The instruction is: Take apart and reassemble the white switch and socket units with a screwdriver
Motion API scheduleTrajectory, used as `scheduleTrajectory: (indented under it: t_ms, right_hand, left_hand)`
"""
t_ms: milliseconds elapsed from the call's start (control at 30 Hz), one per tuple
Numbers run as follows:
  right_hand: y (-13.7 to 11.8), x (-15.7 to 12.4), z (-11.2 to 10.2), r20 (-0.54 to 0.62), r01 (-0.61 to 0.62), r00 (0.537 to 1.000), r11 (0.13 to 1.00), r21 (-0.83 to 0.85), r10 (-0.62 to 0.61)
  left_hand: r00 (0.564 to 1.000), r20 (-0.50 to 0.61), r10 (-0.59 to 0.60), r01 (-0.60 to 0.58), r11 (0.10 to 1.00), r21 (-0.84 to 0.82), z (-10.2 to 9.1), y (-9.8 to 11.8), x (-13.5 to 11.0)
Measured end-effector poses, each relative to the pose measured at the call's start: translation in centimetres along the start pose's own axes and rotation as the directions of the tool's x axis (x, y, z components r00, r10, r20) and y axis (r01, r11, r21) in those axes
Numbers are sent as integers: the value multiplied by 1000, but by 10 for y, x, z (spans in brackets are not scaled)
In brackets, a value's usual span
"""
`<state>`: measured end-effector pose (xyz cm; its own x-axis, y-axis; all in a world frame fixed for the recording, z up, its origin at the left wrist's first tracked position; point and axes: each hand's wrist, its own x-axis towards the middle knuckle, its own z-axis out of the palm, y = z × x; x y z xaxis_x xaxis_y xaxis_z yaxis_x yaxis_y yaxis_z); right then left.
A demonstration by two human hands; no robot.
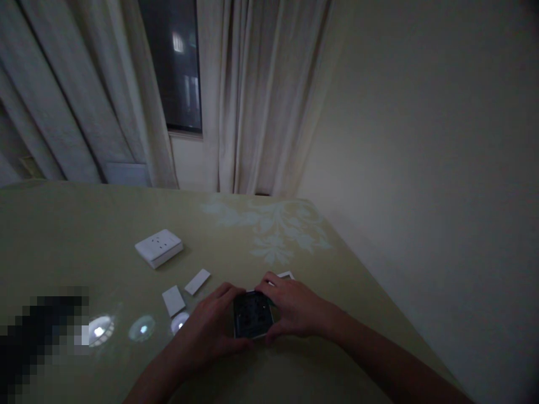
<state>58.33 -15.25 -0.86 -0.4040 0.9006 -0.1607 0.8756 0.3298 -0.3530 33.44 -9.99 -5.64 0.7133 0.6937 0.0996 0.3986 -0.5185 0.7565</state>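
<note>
From the head view, I watch the left hand [213, 322] and right hand [292, 306] curl their fingers partly closed around opposite sides of 1 square, dark-faced, pale-rimmed device [253, 315], near the yellow-green table's [101, 224] front. Uneven pressure could tip it loose.

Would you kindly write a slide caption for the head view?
Left hand and right hand hold a dark square part; a white socket lies beyond.

A: Count, near side?
B: One left hand [210, 320], one right hand [295, 308], one dark-faced square piece [252, 314].
A: Also on the counter [96, 224]?
B: One socket unit [159, 247], two white plates [173, 301], one partly hidden frame [287, 275].
A: Beyond?
B: One window [174, 73].
</note>
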Motion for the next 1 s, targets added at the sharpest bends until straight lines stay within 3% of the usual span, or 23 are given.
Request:
scheduleTrajectory:
  t_ms: [367, 667, 733, 800, 833, 900, 933, 1000]
  right_hand:
    - [0, 4, -8, 28, -8, 1000, 1000, -26, 9]
    - [0, 4, -10, 59, -3, 998, 1000, 20, 2]
    - [0, 1, -13, 11, 30, 999, 993, 113, -32]
    - [-2, -4, -21, -126, 57, 992, 963, 265, -24]
    - [-4, -7, -27, -229, 73, 973, 926, 370, 15]
    - [-10, -12, -38, -451, 188, 880, 759, 623, 152]
    - [-14, -13, -43, -537, 304, 813, 622, 722, 226]
    - [-22, -12, -48, -641, 548, 694, 337, 766, 329]
  left_hand:
    - [1000, 26, 5, -4, 999, -42, 4, 8, 0]
    - [996, 2, 93, -93, 996, 18, 8, 5, 1]
    - [994, -16, 107, -107, 994, 33, 7, 3, 1]
    - [995, -14, 102, -102, 995, 16, 7, 1, 0]
    - [995, -7, 95, -95, 995, 0, 7, 1, 0]
    - [996, 6, 89, -89, 996, -26, 7, 1, -1]
    - [996, 7, 89, -89, 996, -31, 7, 1, -1]
    - [996, -1, 90, -90, 995, -32, 7, 3, -2]
